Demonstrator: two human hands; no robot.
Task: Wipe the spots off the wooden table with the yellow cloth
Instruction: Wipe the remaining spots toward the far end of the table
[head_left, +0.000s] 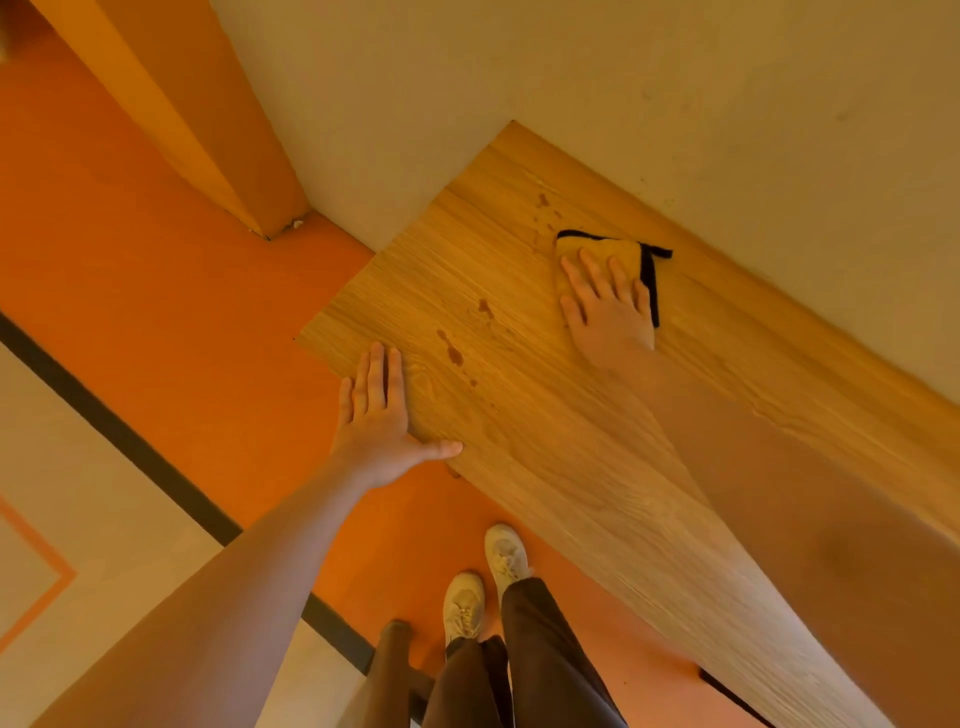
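Observation:
The wooden table (545, 447) runs along a pale wall. The yellow cloth (621, 249) with black trim lies folded near the wall edge. My right hand (608, 306) presses flat on the cloth, fingers spread over it. Small dark spots (543, 208) sit just left of the cloth. More dark spots (452, 348) trail across the middle of the table end. My left hand (379, 410) rests flat and open on the table's near edge, thumb stretched out, holding nothing.
The pale wall (675, 78) borders the table's far side. An orange floor (156, 234) lies to the left, with an orange pillar (208, 130) at the corner. My feet in white shoes (483, 582) stand by the table's near edge.

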